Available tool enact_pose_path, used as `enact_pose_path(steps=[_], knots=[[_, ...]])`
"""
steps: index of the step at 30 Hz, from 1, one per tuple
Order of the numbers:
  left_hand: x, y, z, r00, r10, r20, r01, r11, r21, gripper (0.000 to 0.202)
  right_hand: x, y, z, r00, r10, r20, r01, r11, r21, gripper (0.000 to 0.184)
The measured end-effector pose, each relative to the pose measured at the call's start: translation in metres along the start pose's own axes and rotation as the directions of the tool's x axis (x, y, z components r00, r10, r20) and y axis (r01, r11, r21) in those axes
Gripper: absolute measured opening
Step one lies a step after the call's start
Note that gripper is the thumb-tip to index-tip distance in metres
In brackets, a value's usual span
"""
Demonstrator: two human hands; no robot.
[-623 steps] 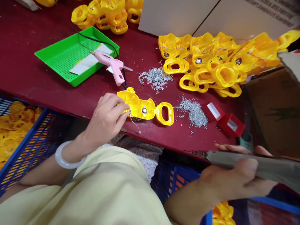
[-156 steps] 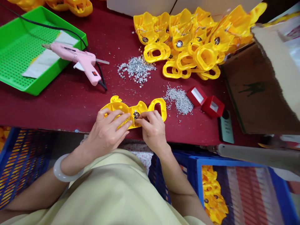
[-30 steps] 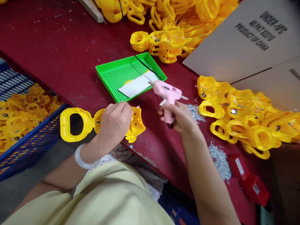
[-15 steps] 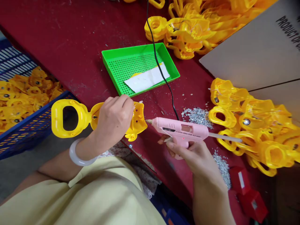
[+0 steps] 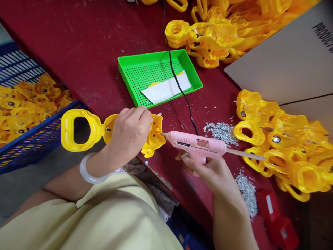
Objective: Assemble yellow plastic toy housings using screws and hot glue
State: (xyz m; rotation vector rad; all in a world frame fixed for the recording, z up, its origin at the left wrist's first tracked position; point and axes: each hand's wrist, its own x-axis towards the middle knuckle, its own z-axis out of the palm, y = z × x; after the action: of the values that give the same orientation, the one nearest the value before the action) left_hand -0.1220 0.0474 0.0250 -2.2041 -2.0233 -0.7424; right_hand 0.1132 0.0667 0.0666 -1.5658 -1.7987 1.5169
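My left hand (image 5: 132,133) is closed over the middle of a yellow plastic shell (image 5: 66,130), which has a large oval opening at its left end. The hand hides the shell's central part, so what the fingertips press there cannot be made out. In my right hand (image 5: 208,170) is a pink hot glue gun (image 5: 196,144), its fingers wrapped round the handle. A pale glue stick (image 5: 247,153) sticks out of the gun's back. The nozzle tip (image 5: 163,134) points left, at the right end of the shell, touching or very close to its edge.
A green perforated tray (image 5: 126,74) holds a white strip (image 5: 169,87), and a black cord (image 5: 173,64) crosses it. Small clear bits (image 5: 222,133) lie heaped beside several yellow shells (image 5: 281,139). A carton (image 5: 281,55) stands right; a blue crate (image 5: 49,132) of yellow parts stands left.
The whole scene has shifted slightly rightward in view. The glue gun's nozzle has come a little closer to the shell's right end. Both hands keep their hold.
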Motion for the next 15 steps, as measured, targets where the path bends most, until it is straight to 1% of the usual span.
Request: enact_pose_path(steps=[3, 8, 15], knots=[[0.000, 0.000, 0.000, 1.000, 0.000, -0.002, 0.000, 1.000, -0.007, 0.018, -0.001, -0.002, 0.002, 0.999, 0.017, -0.042, -0.018, 1.000, -0.007, 0.017], [0.000, 0.000, -0.001, 1.000, 0.010, -0.019, -0.010, 1.000, 0.009, 0.017, -0.003, -0.005, 0.005, 0.995, -0.015, -0.098, 0.012, 0.999, -0.037, 0.015], [0.000, 0.000, -0.001, 1.000, 0.013, -0.013, -0.013, 1.000, 0.020, 0.017, -0.001, -0.012, 0.004, 0.996, -0.064, -0.067, 0.059, 0.996, -0.072, 0.006]])
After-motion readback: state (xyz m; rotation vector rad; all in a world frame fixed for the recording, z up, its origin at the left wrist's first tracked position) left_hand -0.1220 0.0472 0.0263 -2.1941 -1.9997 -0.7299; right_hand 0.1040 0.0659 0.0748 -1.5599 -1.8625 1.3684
